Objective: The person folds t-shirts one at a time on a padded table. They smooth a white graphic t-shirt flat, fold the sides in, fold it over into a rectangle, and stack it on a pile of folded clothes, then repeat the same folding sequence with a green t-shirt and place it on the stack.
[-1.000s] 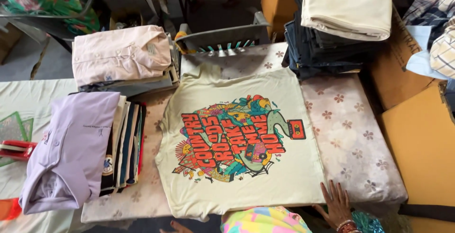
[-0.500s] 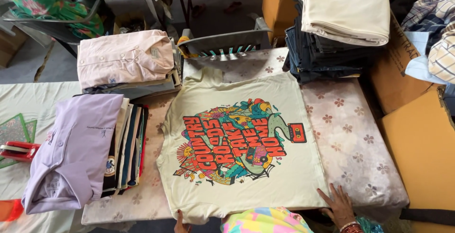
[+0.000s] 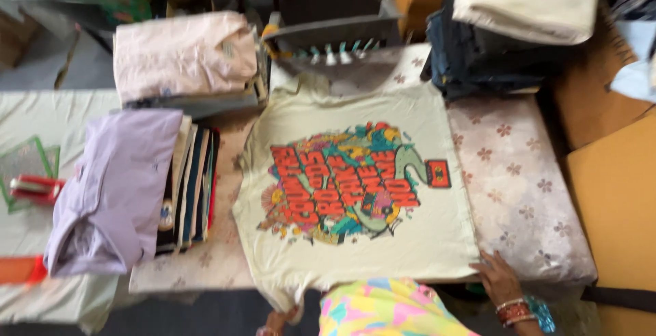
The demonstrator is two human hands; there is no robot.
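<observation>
Both hands at the cream printed T-shirt's (image 3: 355, 192) near hem: right hand (image 3: 497, 280) fingers spread flat, left hand (image 3: 273, 320) fingers' state unclear.

A padded work surface (image 3: 526, 192) with a faded flower-print cover lay under and beyond the fingers (image 3: 486, 265) of the right hand (image 3: 502, 283). To the right of the fingers, orange-brown boards (image 3: 615, 192) stood close against the padding. Far ahead of them, a grey metal rack (image 3: 335, 34) sat at the surface's back edge. Well to their left, a pale green sheet (image 3: 48, 121) covered a lower table. Dark floor (image 3: 205, 312) showed to the left, nearer than the fingertips. The light was soft and even, and the view was blurred.
</observation>
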